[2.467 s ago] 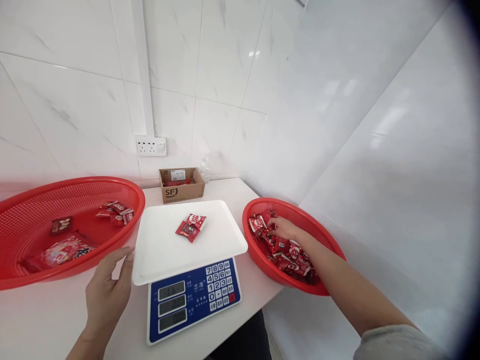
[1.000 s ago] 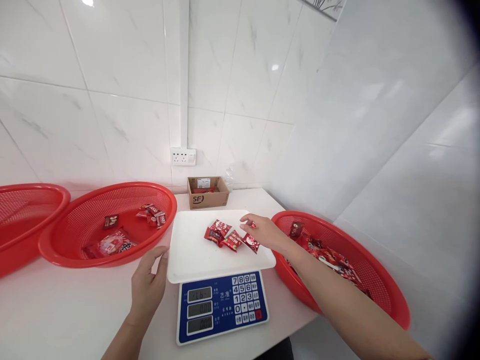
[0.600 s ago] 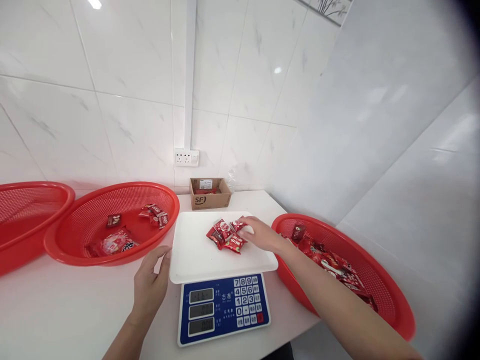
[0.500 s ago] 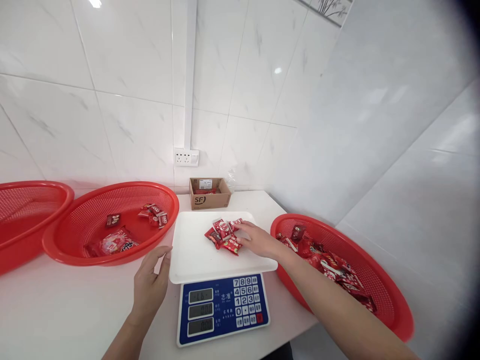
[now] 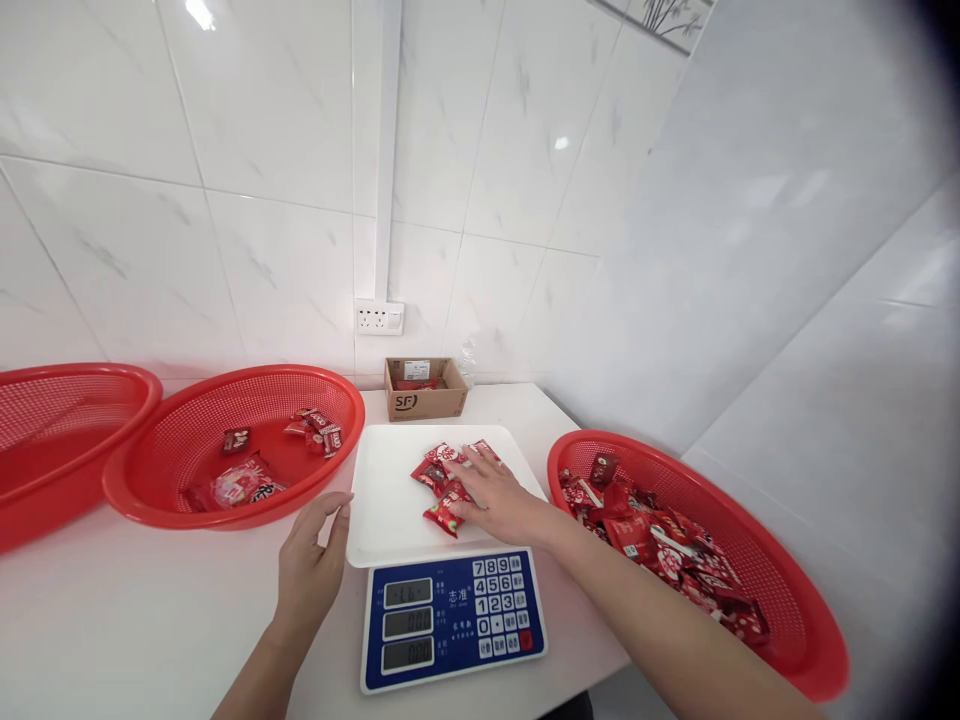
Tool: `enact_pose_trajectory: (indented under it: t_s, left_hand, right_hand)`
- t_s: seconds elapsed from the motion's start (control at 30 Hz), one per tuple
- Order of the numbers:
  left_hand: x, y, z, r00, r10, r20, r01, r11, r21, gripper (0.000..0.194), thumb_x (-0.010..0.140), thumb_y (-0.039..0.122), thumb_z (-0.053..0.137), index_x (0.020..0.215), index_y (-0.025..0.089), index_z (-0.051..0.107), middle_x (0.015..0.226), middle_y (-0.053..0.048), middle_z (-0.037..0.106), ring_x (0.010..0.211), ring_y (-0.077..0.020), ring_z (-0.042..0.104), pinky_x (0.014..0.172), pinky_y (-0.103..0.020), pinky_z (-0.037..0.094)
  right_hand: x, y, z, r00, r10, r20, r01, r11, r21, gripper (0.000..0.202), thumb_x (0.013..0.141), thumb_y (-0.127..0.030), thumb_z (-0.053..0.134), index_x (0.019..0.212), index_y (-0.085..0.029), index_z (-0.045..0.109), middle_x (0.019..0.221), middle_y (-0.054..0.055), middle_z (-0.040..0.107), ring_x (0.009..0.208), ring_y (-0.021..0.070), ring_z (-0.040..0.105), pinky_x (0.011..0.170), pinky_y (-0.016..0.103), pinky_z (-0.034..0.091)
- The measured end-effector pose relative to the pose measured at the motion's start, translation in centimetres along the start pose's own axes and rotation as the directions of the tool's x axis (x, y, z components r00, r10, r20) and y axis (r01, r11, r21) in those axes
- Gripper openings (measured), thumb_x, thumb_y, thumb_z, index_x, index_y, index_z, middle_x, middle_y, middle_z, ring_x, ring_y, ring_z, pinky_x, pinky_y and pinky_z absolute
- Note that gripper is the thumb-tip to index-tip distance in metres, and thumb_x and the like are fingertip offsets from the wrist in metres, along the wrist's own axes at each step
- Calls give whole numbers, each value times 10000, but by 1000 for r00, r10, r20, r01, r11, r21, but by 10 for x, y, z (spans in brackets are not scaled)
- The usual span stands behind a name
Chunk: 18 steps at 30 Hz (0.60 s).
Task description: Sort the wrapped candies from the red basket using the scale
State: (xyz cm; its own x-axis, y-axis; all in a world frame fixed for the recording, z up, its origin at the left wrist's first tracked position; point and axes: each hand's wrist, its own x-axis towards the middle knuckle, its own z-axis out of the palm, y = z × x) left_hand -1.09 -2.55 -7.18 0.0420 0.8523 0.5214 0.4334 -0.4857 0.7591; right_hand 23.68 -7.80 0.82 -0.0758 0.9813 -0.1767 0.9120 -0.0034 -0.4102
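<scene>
Right hand point(image 5: 501, 497), flat and open, gathers candy packets point(image 5: 442, 480) on scale tray point(image 5: 390, 520); left hand point(image 5: 313, 560), open, steadies tray at 9 o'clock.

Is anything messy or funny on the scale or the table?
Nothing is spilled or broken. The red candy packets lie in a loose heap on the scale's white tray under the right hand.

Red candy packets point(image 5: 442, 487) on the scale tray point(image 5: 382, 500)

Small glossy wrappers, loosely clustered at the white tray's middle, some overlapping, lying flat.
</scene>
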Motion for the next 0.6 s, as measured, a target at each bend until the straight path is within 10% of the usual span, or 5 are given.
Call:
enact_pose_trajectory:
  t_s: [0.37,0.6]
  left_hand:
    - [1,-2,1,1000,-8,-16,8,1000,-14,248,803,397,473,895,211,608,900,-42,667,864,-194,613,758,-305,494]
    - [0,-1,1,1000,-24,-12,24,999,-26,234,802,395,478,897,221,602,898,-34,664,855,-186,611,767,-300,493]
  right_hand:
    - [-6,-27,4,984,-167,64,164,985,49,641,825,-649,276,1376,-323,309,1507,5,111,1357,285,-106,1072,505,-41]
    - [-23,48,-30,922,176,-345,-77,957,280,599,863,-532,321,1389,-252,257,1475,31,245,1346,176,206,1091,353,195]
